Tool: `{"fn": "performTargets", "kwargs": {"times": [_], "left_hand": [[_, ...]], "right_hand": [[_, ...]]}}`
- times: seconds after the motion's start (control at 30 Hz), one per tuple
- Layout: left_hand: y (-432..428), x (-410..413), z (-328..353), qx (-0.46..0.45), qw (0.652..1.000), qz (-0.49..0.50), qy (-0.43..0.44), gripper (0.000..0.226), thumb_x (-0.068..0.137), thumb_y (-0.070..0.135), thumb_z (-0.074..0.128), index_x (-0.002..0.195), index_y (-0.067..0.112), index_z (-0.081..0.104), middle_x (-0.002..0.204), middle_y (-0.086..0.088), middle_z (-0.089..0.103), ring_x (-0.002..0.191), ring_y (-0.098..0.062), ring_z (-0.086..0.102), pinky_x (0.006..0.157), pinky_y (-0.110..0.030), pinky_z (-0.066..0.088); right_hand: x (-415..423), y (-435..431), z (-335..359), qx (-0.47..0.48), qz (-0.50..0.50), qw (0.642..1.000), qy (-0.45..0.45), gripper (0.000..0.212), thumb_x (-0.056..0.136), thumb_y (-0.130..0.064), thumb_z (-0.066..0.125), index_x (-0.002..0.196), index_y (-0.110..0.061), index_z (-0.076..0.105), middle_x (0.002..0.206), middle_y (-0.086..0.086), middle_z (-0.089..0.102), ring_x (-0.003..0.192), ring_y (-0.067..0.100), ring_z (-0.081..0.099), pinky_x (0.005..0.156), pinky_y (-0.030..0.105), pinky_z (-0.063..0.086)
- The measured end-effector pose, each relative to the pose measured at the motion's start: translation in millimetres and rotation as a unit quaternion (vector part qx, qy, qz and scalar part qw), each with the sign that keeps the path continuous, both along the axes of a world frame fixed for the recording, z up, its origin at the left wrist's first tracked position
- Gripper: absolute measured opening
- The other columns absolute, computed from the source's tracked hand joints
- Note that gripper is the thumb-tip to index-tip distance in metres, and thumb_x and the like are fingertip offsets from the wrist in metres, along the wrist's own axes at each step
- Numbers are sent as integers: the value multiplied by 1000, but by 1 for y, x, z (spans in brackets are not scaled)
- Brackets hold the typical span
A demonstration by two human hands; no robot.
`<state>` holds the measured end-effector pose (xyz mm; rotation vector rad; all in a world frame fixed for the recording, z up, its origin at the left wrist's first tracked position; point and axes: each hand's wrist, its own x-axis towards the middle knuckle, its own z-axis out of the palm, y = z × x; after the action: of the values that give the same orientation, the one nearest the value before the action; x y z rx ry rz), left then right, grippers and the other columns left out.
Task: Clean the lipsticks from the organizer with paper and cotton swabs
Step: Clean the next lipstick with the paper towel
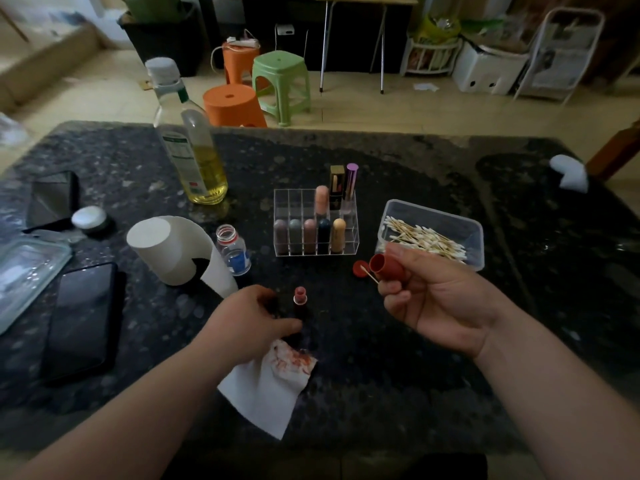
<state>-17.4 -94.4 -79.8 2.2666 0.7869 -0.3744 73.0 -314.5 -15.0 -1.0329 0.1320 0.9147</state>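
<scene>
Pinching a cotton swab [370, 274] and red cap [386, 266] together, the right hand [440, 303] hovers just in front of the organizer [287, 202]. The left hand [249, 320] has its fingers curled round the uncapped lipstick [300, 295], standing farther out from the organizer, by the stained paper [266, 389]. A careless nudge could topple it and smear the surface [381, 375].

My dark speckled table [398, 393] carries: oil bottle [197, 157], paper roll [173, 249], clear organizer [287, 202], swab tub [450, 221], uncapped lipstick [300, 299] standing upright, stained paper sheet [266, 386], black phone [81, 317].
</scene>
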Motion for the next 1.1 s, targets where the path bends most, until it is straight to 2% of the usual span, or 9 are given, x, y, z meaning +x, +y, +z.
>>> {"fn": "performTargets", "kwargs": {"times": [0.23, 0.33, 0.47, 0.6, 0.7, 0.8, 0.9, 1.0, 1.1], "left_hand": [[0, -31, 27, -26, 994, 42, -93, 16, 91, 36, 74, 100, 31, 62, 75, 4, 69, 66, -6, 64, 58, -18, 44], [-9, -27, 34, -28, 990, 39, -130, 17, 91, 40, 72, 101, 31, 63, 83, 7, 69, 74, -6, 64, 57, -14, 41], [-15, -20, 39, -118, 968, 101, -195, 18, 90, 44, 72, 96, 28, 69, 78, 9, 71, 71, -2, 66, 51, -11, 44], [-21, -23, 54, -211, 944, 37, -250, 24, 83, 49, 70, 102, 33, 70, 86, 11, 75, 81, -3, 70, 69, -18, 54], [-24, -25, 61, -338, 902, -11, -268, 23, 89, 30, 69, 112, 28, 72, 92, -1, 75, 87, -15, 74, 80, -32, 59], [-27, -22, 64, -465, 844, 11, -267, 36, 96, -4, 50, 113, 16, 74, 83, -8, 67, 60, -15, 56, 53, -25, 48], [-31, -16, 62, -416, 863, -52, -282, 44, 90, -14, 57, 118, 18, 70, 89, -7, 70, 71, -16, 64, 64, -25, 55], [-41, -14, 62, -369, 877, -85, -296, 37, 82, 5, 77, 114, 21, 72, 101, -5, 77, 96, -19, 75, 87, -34, 61], [-48, -11, 62, -327, 889, -58, -316, 27, 79, 11, 81, 105, 19, 76, 97, -2, 79, 93, -18, 76, 87, -40, 62]], "right_hand": [[-15, 19, 0, 24, 15, 1000, 8, 14, 81, -20, 71, 69, -12, 74, 77, 7, 64, 62, 9, 51, 47, 14, 45], [-27, 30, -2, 2, 28, 999, 15, 11, 80, -19, 72, 77, -9, 71, 76, 7, 65, 62, 10, 52, 47, 15, 46], [-41, 34, -6, -27, 47, 998, 23, 16, 78, -20, 75, 87, -9, 68, 76, 7, 67, 62, 11, 54, 48, 18, 47], [-51, 34, -7, -11, 47, 998, 35, 13, 77, -22, 75, 85, -11, 75, 78, 7, 68, 60, 11, 54, 47, 18, 46], [-51, 35, -7, 13, 15, 998, 58, 20, 78, -22, 73, 94, -10, 73, 77, 5, 68, 57, 8, 52, 45, 14, 44], [-45, 34, -8, 40, -30, 993, 107, 17, 78, -22, 73, 90, -10, 71, 74, 3, 66, 54, 6, 54, 42, 14, 45], [-43, 32, -9, 67, -52, 989, 123, 17, 82, -21, 72, 92, -8, 73, 77, 6, 68, 54, 7, 57, 43, 15, 47], [-44, 29, -9, 64, -54, 991, 109, 27, 86, -21, 69, 106, -5, 76, 97, 11, 74, 72, 11, 65, 59, 15, 49], [-44, 27, -11, 64, -53, 990, 116, 36, 90, -23, 68, 120, -4, 72, 108, 12, 71, 77, 11, 61, 55, 15, 47]]}}
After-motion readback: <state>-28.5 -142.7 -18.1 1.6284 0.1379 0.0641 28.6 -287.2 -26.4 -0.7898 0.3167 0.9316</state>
